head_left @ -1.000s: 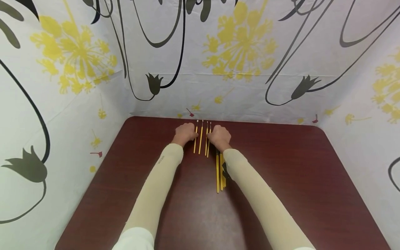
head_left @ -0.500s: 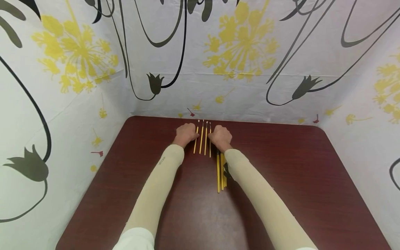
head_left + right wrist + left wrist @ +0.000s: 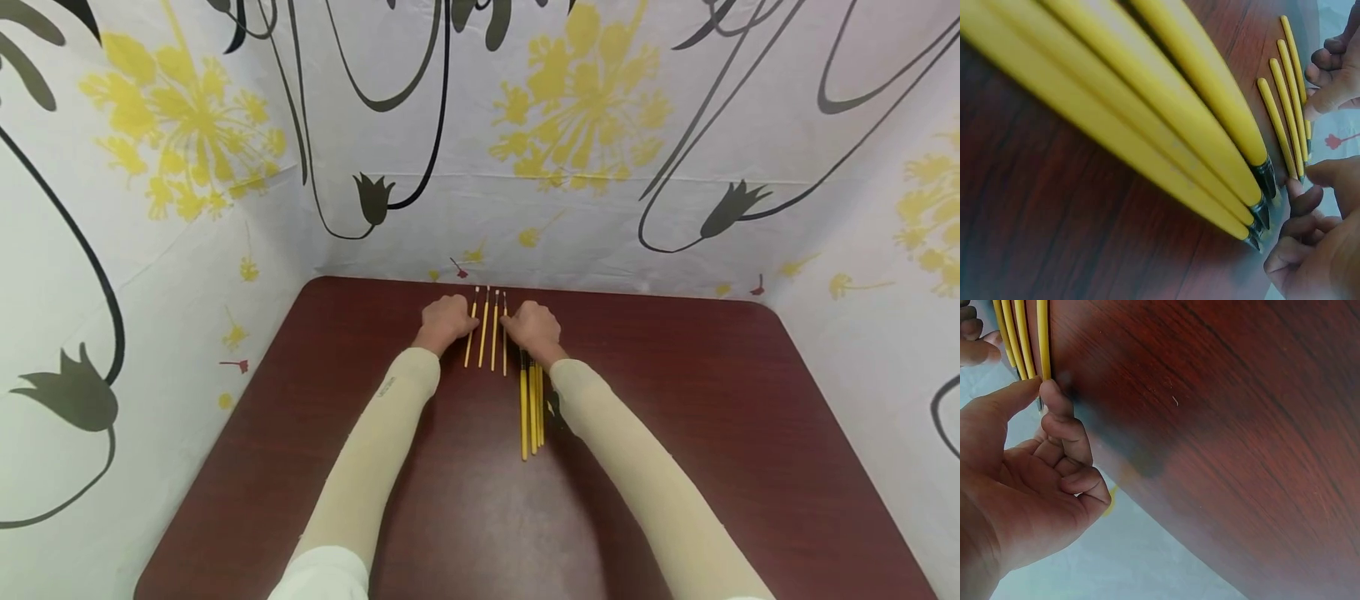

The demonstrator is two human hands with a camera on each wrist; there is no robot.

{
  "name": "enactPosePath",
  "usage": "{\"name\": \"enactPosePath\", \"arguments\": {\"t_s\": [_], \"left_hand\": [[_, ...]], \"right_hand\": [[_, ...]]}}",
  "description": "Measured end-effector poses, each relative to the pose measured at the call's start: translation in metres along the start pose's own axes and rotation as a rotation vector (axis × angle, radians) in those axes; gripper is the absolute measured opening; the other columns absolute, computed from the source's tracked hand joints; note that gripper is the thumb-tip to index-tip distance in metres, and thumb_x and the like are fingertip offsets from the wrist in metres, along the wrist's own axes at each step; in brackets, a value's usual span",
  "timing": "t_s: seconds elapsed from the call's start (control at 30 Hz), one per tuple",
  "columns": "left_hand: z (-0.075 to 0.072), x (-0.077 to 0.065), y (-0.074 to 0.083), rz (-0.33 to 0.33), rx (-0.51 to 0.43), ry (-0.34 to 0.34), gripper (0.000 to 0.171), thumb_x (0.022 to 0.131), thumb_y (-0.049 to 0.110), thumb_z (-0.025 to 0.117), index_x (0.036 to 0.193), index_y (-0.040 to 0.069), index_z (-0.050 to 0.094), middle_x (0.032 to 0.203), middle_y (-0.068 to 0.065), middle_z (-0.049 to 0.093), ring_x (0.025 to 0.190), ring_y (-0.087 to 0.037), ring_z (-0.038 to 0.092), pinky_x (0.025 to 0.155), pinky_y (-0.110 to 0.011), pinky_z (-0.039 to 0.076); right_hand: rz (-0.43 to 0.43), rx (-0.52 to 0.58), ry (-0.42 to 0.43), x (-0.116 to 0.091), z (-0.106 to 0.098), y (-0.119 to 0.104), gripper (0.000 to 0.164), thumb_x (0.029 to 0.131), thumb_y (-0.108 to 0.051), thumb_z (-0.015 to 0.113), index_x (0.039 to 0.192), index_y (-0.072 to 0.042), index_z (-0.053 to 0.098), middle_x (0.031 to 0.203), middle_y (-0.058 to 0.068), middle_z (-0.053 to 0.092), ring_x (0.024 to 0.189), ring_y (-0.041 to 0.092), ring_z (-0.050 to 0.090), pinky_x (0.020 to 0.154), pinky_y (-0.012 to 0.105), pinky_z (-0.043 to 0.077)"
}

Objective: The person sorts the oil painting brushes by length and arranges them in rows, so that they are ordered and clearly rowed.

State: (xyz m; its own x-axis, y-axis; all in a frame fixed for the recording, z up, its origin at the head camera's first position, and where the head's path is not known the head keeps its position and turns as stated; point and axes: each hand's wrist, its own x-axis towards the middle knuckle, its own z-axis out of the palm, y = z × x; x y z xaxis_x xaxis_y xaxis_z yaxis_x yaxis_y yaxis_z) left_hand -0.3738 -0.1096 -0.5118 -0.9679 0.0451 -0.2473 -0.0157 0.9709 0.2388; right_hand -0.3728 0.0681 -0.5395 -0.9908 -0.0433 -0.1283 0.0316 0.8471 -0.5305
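Several thin yellow-handled paintbrushes (image 3: 482,337) lie side by side near the table's back edge, bristle ends pointing away from me. At the left end of that row my left hand (image 3: 446,323) pinches the outermost brush (image 3: 1044,337) between thumb and index finger, low on its handle by the bristle end. My right hand (image 3: 534,327) is at the other end of the row, its thumb and index fingertip on either side of the rightmost thin brush (image 3: 1277,128) near its tip. Thicker yellow paintbrushes (image 3: 1166,119) lie close together under the right wrist, nearer to me.
The dark red wooden table (image 3: 300,467) has rounded far corners. White patterned cloth (image 3: 465,150) with flowers hangs behind it and along both sides.
Two thin brushes at the right of the row were close together; they now lie spaced apart. My right hand and forearm have shifted slightly right, uncovering more of the thicker brushes. The left hand stays.
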Motion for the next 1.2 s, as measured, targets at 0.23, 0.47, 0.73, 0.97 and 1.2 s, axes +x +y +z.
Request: {"name": "enactPosePath", "arguments": {"t_s": [0.23, 0.47, 0.73, 0.97, 1.2], "left_hand": [[-0.001, 0.001, 0.001, 0.027, -0.035, -0.018, 0.047, 0.107, 0.046, 0.057, 0.070, 0.017, 0.057, 0.062, 0.001, 0.048, 0.056, -0.016, 0.049, 0.055, -0.033, 0.041], [-0.002, -0.012, 0.010, 0.084, -0.016, 0.063, 0.045, 0.107, 0.047, 0.058, 0.074, 0.016, 0.056, 0.060, 0.002, 0.050, 0.056, -0.017, 0.053, 0.059, -0.036, 0.044], [0.006, -0.039, 0.034, 0.219, -0.051, 0.089, 0.034, 0.105, 0.047, 0.062, 0.094, 0.015, 0.062, 0.067, 0.003, 0.055, 0.057, -0.015, 0.054, 0.058, -0.033, 0.041], [0.025, -0.063, 0.055, 0.336, -0.078, 0.080, 0.022, 0.102, 0.041, 0.069, 0.106, 0.019, 0.067, 0.080, 0.006, 0.068, 0.064, -0.012, 0.061, 0.060, -0.030, 0.048], [0.044, -0.078, 0.072, 0.415, -0.081, 0.058, 0.016, 0.101, 0.039, 0.071, 0.099, 0.023, 0.070, 0.084, 0.009, 0.069, 0.069, -0.008, 0.062, 0.063, -0.028, 0.049]], "right_hand": [[-0.134, 0.071, 0.035, -0.015, -0.007, 0.020, 0.051, 0.104, -0.041, 0.065, 0.063, -0.014, 0.056, 0.051, 0.000, 0.050, 0.043, 0.016, 0.043, 0.043, 0.031, 0.030], [-0.242, 0.049, 0.075, -0.042, -0.012, 0.038, 0.030, 0.104, -0.040, 0.065, 0.097, -0.012, 0.070, 0.075, 0.003, 0.069, 0.053, 0.016, 0.055, 0.051, 0.030, 0.042], [-0.238, 0.044, 0.095, -0.071, -0.019, 0.056, 0.023, 0.102, -0.034, 0.067, 0.099, -0.011, 0.070, 0.078, 0.004, 0.068, 0.058, 0.015, 0.055, 0.054, 0.030, 0.042], [-0.183, 0.058, 0.068, -0.087, -0.026, 0.067, 0.020, 0.098, -0.031, 0.070, 0.095, -0.012, 0.071, 0.077, 0.003, 0.068, 0.060, 0.016, 0.058, 0.053, 0.030, 0.043], [-0.148, 0.052, 0.028, -0.101, -0.027, 0.075, 0.015, 0.096, -0.026, 0.067, 0.093, -0.011, 0.070, 0.077, 0.003, 0.069, 0.059, 0.017, 0.058, 0.052, 0.029, 0.043]]}}
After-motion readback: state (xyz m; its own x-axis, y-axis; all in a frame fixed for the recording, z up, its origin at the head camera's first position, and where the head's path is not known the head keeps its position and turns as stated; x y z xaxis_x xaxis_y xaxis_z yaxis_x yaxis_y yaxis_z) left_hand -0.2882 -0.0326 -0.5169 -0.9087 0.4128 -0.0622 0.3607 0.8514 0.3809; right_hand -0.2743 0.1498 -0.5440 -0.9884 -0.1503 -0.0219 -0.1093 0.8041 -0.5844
